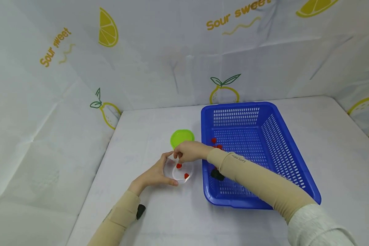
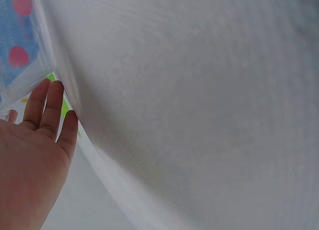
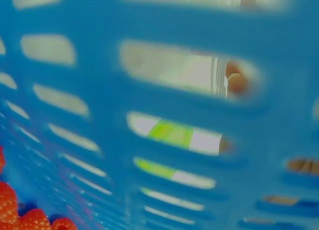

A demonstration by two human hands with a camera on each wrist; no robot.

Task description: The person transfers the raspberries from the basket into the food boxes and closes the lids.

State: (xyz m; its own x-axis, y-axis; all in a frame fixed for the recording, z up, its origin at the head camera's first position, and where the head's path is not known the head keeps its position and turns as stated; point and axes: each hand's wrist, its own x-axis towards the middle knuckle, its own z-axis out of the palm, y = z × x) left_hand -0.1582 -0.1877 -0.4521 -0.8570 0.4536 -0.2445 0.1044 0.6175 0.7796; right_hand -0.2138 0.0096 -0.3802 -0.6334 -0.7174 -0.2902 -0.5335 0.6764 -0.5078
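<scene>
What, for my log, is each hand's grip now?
Left hand: holding clear round plastic container.
Right hand: can't tell if it pinches the small red berry beneath.

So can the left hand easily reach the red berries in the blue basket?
Probably not: the left hand grips the clear container, and the right forearm and basket wall seem in the way.

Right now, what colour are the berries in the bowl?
Red berries, best seen in the head view.

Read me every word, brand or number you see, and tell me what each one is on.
"Sour sweet": orange print, upper left of the white backdrop.
"Sour sweet": again in orange, upper right of that backdrop.
Right sleeve: small dark lettering, too blurred to read.
Left sleeve: faint dark mark, too small to read.
</scene>
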